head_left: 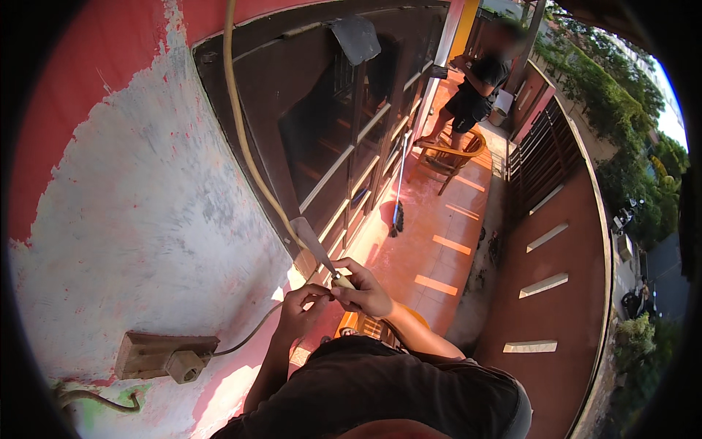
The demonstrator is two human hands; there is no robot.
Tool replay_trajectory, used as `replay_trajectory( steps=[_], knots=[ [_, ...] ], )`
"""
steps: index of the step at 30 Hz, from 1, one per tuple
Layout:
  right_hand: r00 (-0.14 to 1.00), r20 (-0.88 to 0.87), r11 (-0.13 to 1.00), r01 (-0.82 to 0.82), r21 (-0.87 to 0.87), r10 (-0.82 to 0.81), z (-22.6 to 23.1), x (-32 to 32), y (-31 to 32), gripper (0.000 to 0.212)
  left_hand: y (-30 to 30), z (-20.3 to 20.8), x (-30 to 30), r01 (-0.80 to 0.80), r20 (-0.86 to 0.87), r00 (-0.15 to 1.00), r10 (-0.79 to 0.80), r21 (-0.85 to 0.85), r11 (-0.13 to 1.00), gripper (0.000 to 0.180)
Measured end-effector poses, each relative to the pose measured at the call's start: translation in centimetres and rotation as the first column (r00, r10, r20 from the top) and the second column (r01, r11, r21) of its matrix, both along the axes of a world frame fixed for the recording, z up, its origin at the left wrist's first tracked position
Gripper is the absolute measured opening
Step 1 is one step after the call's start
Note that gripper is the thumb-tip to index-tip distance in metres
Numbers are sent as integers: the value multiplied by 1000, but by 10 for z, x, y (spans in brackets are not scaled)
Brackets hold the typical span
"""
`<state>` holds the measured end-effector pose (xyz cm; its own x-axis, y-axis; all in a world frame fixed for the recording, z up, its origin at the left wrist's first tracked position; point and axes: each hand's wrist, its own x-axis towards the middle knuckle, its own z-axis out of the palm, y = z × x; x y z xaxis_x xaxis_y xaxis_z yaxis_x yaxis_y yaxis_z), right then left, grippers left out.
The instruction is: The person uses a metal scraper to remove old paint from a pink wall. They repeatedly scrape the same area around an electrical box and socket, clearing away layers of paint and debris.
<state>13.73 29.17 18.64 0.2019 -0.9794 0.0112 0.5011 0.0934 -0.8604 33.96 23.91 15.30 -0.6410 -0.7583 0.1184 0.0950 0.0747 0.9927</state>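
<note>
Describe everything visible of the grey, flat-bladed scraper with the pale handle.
The grey, flat-bladed scraper has a dull, metal-looking blade that widens toward its end, and a pale, wood-like handle held in the right hand. Its blade points up and left in the picture, overlapping the long, tan, hose-like line; whether they touch is unclear. The left hand is close to the handle's lower end, much of which the fingers hide.

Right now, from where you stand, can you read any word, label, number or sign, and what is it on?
None can be read.
Scraper in the right hand: no lettering visible.
Wooden board on the patchy wall: none visible.
Far things beyond the parapet: too small and blurred to tell.
</note>
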Motion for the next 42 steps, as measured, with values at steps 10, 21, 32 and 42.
replay_trajectory(
  steps=[10,21,32,42],
  knots=[
    [986,151,997,73,-1,-72,-10,24,-19,46,-26,-15,23,49,-86,995,-48,9,999,12],
    [986,140,994,101,-29,-96,-16,-4,-28,44,-25,-20,7,30,-189,982,-14,78,996,13],
    [972,209,986,131,-101,-108,6,-62,-58,37,-43,8,-42,9,-153,988,-6,22,1000,12],
    [926,374,998,60,-30,-45,-11,-129,-73,34,-56,10,-75,-87,-63,994,88,21,996,18]
  ],
)
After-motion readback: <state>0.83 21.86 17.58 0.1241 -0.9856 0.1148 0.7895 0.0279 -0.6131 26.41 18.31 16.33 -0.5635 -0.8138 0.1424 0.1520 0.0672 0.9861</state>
